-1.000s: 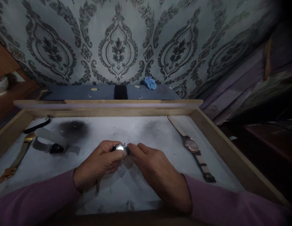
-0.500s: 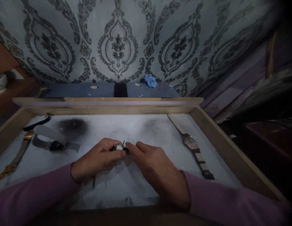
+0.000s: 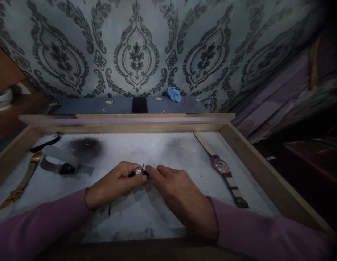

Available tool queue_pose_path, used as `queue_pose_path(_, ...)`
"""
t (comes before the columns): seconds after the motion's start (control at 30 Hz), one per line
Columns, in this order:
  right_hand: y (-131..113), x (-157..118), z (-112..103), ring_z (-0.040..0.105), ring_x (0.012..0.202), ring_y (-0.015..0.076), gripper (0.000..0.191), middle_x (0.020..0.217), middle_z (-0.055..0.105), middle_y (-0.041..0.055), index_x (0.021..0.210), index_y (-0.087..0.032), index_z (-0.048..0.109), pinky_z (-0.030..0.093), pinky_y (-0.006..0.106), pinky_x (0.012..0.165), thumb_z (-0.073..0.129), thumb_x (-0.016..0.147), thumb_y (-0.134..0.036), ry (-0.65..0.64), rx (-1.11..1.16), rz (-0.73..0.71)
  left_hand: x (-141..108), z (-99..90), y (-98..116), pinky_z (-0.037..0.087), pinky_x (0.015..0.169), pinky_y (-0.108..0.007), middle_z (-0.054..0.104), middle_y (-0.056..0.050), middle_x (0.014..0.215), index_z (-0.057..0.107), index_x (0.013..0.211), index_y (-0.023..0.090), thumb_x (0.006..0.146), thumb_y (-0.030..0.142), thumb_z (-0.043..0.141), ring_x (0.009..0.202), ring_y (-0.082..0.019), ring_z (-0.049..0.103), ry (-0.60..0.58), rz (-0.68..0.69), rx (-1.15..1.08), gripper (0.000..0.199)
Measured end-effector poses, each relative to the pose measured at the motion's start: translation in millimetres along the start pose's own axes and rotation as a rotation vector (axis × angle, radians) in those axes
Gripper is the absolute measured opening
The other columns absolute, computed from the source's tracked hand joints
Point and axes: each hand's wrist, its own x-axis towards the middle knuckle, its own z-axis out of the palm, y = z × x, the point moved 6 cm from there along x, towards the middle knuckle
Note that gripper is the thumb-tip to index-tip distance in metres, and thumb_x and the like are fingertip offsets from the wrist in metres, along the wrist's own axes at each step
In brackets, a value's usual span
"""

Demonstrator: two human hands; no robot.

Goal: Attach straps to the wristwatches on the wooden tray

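Hands: two, both the wearer's, two purple sleeves. Watches clearly seen: two, one held and one lying flat. Other strap-like items: three, all at the left. Blue cloth: one. Bowl: one. Black rectangle: one.

Held watch (image 3: 139, 171) was at the left hand's fingertips, between the two hands, over the pale floor of a wood-rimmed tray (image 3: 130, 127). Left hand (image 3: 115, 186) pinched it, thumb in front, fingers behind; light dial faced up, thin dark bit stuck up beside it. Dark strip hung out below the left hand, near the wrist. Right hand (image 3: 181, 194) had fingers bent and close together, tips right up against the watch's dark right end; could not tell if it gripped, underside hidden.

Right side of tray: brown-strapped watch (image 3: 221, 165), laid out long, well apart from the right hand. Left side: black strap (image 3: 44, 146) at the back corner, grey looped band (image 3: 67, 169) with a black part, gold-toned strap (image 3: 29, 174) nearest the left edge.

Behind the tray: dark blue ledge (image 3: 120, 106) bearing the black rectangle (image 3: 139, 105) and the crumpled blue cloth (image 3: 174, 94). Bowl (image 3: 3, 100) stood far left, partly cut off.
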Motion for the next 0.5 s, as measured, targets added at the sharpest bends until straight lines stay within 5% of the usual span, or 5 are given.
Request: queue_pose_path(0.5, 3.3, -0.4, -5.5, 0.057, 0.062, 0.0142, 0.027, 0.082, 0.066, 0.0066, 0.111, -0.013, 0.056, 0.039, 0.025, 0.055, 0.043, 0.088, -0.007, 0.113, 0.205, 0.004, 1.6, 0.7, -1.6, 0.014, 0.042, -0.023, 0.027, 0.01, 0.05, 0.043, 0.064, 0.019, 0.079, 0.026, 0.052, 0.045, -0.007, 0.017, 0.055, 0.011, -0.091, 0.018)
